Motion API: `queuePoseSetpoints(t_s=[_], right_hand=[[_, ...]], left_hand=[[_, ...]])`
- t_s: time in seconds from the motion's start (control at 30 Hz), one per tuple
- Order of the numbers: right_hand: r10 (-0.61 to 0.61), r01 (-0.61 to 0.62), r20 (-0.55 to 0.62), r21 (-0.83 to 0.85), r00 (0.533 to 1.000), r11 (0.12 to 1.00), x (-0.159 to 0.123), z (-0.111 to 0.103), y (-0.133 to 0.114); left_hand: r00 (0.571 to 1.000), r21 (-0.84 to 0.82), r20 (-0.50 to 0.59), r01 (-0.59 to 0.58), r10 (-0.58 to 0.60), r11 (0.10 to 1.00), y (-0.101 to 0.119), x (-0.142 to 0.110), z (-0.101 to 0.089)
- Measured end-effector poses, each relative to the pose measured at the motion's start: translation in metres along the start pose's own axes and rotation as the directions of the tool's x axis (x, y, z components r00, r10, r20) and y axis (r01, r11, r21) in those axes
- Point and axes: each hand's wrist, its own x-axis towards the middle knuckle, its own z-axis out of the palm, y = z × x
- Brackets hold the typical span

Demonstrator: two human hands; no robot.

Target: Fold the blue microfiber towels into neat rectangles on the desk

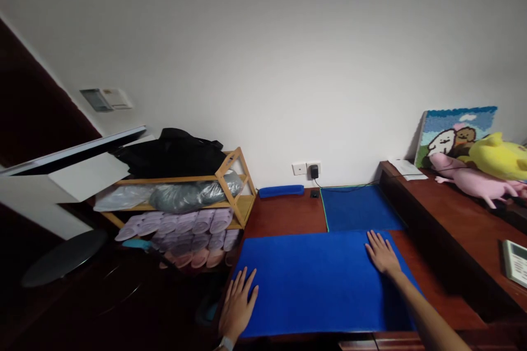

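A large blue mat point(317, 279) lies flat on a dark red wooden surface point(284, 214). My left hand point(239, 304) rests flat on the mat's near left edge, fingers stretched out and apart. My right hand point(382, 254) lies flat on the mat's far right part, fingers spread, holding nothing. A second blue mat point(358, 208) with a green edge lies just beyond, touching the large one's far side. A rolled blue item point(281, 191) sits against the wall.
A wooden rack point(230, 186) at left holds a black bag, wrapped bundles and several pale slippers. A wall socket with a charger point(314, 171) is behind the mats. The raised ledge point(453, 219) at right carries plush toys point(486, 175), a picture and a white device point(515, 262).
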Motion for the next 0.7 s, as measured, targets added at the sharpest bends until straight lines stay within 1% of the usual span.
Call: queuePoseSetpoints(t_s=[0.07,0.13,0.2,0.27,0.4,0.53,0.6,0.7], right_hand=[[0.015,-0.015,0.014,-0.015,1.0,1.0,0.012,-0.001,0.029],[0.021,-0.021,0.015,0.008,1.0,1.0,0.02,0.003,0.054],[0.022,-0.022,0.003,0.045,1.0,0.999,0.025,0.009,0.072],[0.007,-0.004,-0.029,0.079,1.0,0.997,0.026,0.015,0.083],[0.005,0.011,-0.117,0.135,0.993,0.991,0.021,0.015,0.086],[0.025,0.003,-0.135,0.201,0.991,0.98,0.018,0.007,0.084],[0.034,0.004,-0.14,0.265,0.989,0.964,0.018,0.005,0.086],[0.058,0.01,-0.161,0.393,0.985,0.919,0.02,0.004,0.092]], left_hand=[[1.0,0.006,0.001,0.004,-0.004,1.0,-0.001,-0.001,0.0],[1.0,0.008,0.001,0.004,-0.004,1.0,-0.002,-0.001,0.0],[1.0,0.004,0.004,0.001,-0.001,1.0,-0.003,-0.001,0.0],[1.0,-0.002,0.007,-0.002,0.002,1.0,-0.004,0.0,0.0],[1.0,0.002,0.003,-0.011,0.011,1.0,-0.006,0.002,0.0],[0.999,0.046,-0.001,-0.042,0.042,0.998,-0.005,0.004,0.003],[0.999,0.085,0.006,-0.046,0.046,0.995,-0.007,0.004,0.005],[0.999,0.141,0.034,-0.028,0.024,0.99,-0.011,0.007,0.006]])
